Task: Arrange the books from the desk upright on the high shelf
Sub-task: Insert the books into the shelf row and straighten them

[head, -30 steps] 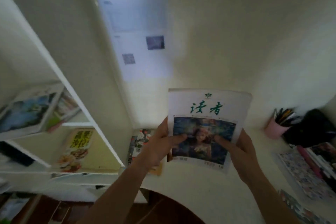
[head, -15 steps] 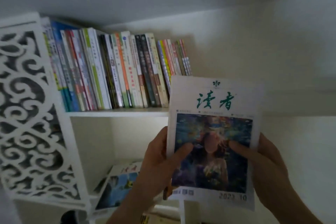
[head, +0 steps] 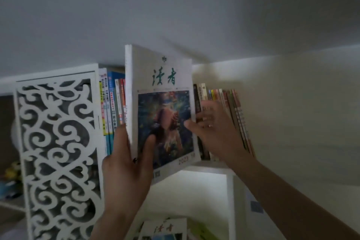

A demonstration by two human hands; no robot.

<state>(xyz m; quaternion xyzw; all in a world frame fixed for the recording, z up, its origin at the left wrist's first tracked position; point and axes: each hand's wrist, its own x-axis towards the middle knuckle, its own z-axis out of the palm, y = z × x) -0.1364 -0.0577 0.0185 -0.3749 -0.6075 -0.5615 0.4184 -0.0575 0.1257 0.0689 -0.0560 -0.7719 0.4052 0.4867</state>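
A white magazine (head: 161,87) with green characters and a colourful cover picture stands upright in front of the high shelf (head: 210,167). My left hand (head: 128,163) grips its lower spine edge, thumb across the cover. My right hand (head: 212,128) holds the magazine's right edge with the thumb, its fingers spread against the upright books (head: 228,107) behind. A row of upright books (head: 111,103) fills the shelf to the left of the magazine; the middle of the row is hidden by the magazine.
A white carved fretwork panel (head: 58,152) closes the shelf's left end. The ceiling (head: 175,6) hangs close above the books. Another magazine (head: 163,230) lies in the compartment below. A bare wall (head: 302,122) runs to the right.
The magazine has risen from below the shelf up to the row of books and turned spine-forward. My right hand has shifted from the cover to the right edge and the books behind.
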